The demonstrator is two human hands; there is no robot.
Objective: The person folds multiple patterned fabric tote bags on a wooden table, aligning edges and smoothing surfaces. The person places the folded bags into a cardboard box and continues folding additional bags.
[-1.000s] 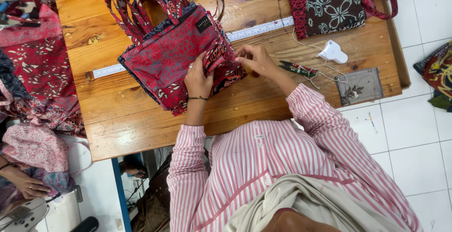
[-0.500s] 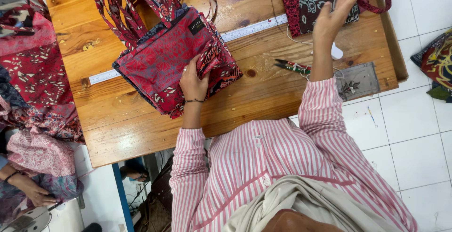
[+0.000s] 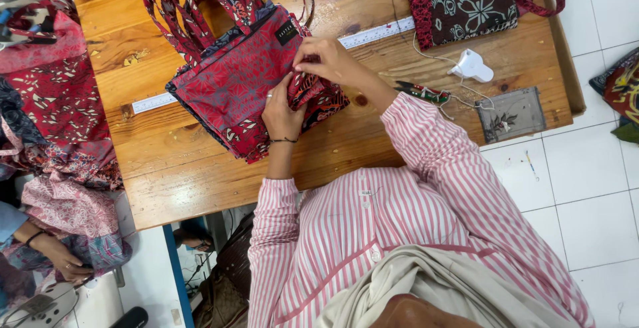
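A wooden table (image 3: 200, 175) is carrying sewn batik bags and small sewing tools.

A stack of red batik tote bags (image 3: 233, 81) is lying at its middle, covering part of a long ruler (image 3: 376, 33). A dark floral bag (image 3: 466, 1) is sitting at the far edge. Near the right end, thread snips (image 3: 421, 91), a white plastic piece (image 3: 471, 67) with a thin cord, and a small grey pouch (image 3: 511, 113) are resting close together.
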